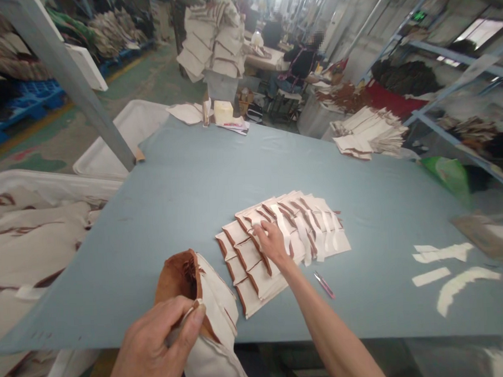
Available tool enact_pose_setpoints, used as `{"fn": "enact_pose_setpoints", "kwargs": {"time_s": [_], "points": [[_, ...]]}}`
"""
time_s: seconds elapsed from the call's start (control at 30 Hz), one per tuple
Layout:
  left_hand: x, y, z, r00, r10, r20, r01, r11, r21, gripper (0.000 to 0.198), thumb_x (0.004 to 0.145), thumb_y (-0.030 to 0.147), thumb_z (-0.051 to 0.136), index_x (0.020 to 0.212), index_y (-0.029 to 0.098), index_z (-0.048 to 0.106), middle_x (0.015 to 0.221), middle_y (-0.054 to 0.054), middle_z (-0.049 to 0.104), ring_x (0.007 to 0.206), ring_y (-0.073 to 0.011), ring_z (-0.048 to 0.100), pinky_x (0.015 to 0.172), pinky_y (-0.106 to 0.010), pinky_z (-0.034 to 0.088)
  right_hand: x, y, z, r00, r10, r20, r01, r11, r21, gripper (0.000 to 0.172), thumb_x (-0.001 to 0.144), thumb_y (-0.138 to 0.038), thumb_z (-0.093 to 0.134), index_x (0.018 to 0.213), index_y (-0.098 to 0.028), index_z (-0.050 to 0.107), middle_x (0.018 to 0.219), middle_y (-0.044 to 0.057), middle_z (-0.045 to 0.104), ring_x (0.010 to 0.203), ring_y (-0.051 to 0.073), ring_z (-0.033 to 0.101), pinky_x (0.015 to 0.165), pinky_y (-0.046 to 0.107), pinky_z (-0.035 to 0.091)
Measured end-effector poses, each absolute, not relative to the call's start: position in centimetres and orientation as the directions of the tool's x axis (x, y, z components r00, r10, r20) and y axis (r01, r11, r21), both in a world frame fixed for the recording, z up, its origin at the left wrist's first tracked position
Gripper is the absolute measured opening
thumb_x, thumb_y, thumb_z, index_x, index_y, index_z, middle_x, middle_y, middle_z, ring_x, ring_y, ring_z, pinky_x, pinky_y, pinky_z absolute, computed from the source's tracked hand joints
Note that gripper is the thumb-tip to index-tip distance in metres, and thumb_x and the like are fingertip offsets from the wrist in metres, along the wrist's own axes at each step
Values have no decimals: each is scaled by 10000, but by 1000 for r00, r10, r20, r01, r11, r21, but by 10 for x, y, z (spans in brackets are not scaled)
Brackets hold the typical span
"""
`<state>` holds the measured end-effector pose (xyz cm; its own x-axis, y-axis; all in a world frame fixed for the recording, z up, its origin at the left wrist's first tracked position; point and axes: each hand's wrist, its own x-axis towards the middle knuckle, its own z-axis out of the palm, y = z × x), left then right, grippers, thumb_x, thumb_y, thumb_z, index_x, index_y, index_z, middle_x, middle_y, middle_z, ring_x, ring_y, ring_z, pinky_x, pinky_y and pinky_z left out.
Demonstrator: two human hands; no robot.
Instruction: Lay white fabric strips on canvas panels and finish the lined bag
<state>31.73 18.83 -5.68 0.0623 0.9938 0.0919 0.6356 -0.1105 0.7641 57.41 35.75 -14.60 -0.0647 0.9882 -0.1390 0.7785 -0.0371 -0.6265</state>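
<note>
A blue-grey table (172, 197) took up most of the scene, its near edge running in front of the person. Beyond its left side stood a white tub (59, 179), loaded with cream and brown pieces. Near the middle of the table lay a fanned stack (246, 250) of cream pieces with brown edges, overlapping in slanting rows. Just left of it, at the near edge, a hollow cream piece with a brown lining (216, 293) stood tilted, its mouth open and its lower part hanging past the table. The left hand (158, 337) gripped the rim of that mouth, thumb pressed against bent fingers. The right hand (273, 243) was over the stack, fingers curled together at a small white patch — whether they pinched it or only touched it could not be told. At the right lay several pale cut-outs (468, 287), well apart from the stack. White strips (302, 239) lay across the stack's right half, and pink-handled snips (324, 285) rested just beside its near side.
</note>
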Motion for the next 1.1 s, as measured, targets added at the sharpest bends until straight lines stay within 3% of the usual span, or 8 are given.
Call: {"fn": "enact_pose_setpoints", "kwargs": {"time_s": [0.07,0.17,0.33,0.5,0.63,0.73,0.9,1.1], "points": [[313,192,-55,65,997,48,616,-78,784,381,1007,385,540,676,220,634,597,58,648,525,-112,627,547,-178,466,570,334,-121,-134,985,-112,661,4,-750,385,1112,-412,477,907,-153,674,875,32,703,818,166,674,802,325,576],[313,202,-54,72,997,-18,588,-28,808,381,1000,408,535,691,214,645,600,49,656,535,-122,626,547,-185,466,562,292,-81,-215,973,-79,474,33,-880,470,1100,-493,392,801,-191,593,764,15,666,705,143,611,710,274,529],[333,216,-47,124,989,-80,532,2,847,407,990,412,524,654,204,623,572,32,632,515,-124,570,503,-193,429,553,236,-36,-326,939,-106,70,-88,-994,379,1056,-551,539,898,-211,593,655,-31,609,595,120,542,638,252,470],[361,214,-30,177,978,-114,450,23,893,419,970,424,532,629,199,628,545,16,647,475,-123,563,468,-189,429,559,212,-26,-452,871,-195,-238,-328,-914,379,1010,-587,629,1060,-213,598,622,-59,578,504,91,428,516,216,370],[378,208,-15,239,958,-162,427,46,903,456,977,469,530,643,193,671,568,-2,692,493,-132,592,482,-188,448,572,203,-21,-436,875,-210,-183,-315,-931,281,1025,-483,599,1092,-210,588,629,-65,577,510,90,413,520,207,363],[390,203,-7,229,959,-169,414,61,908,474,973,498,542,630,192,656,559,5,657,489,-127,561,478,-189,427,586,195,-19,-300,942,-151,34,-148,-988,126,1018,-321,554,1020,-212,615,633,-57,585,531,105,477,562,221,409],[416,190,1,164,967,-197,411,114,904,490,943,556,573,612,195,572,550,29,529,497,-120,457,467,-201,364,602,184,-21,-109,961,253,422,275,-864,111,997,-203,555,927,-221,639,722,1,699,623,146,643,622,250,464],[454,167,2,124,976,-180,337,129,933,445,914,528,592,626,192,543,587,32,485,531,-117,425,482,-198,367,615,165,-13,-98,819,566,548,519,-656,163,1024,-137,543,934,-226,645,810,48,737,734,169,699,676,260,521]]}}
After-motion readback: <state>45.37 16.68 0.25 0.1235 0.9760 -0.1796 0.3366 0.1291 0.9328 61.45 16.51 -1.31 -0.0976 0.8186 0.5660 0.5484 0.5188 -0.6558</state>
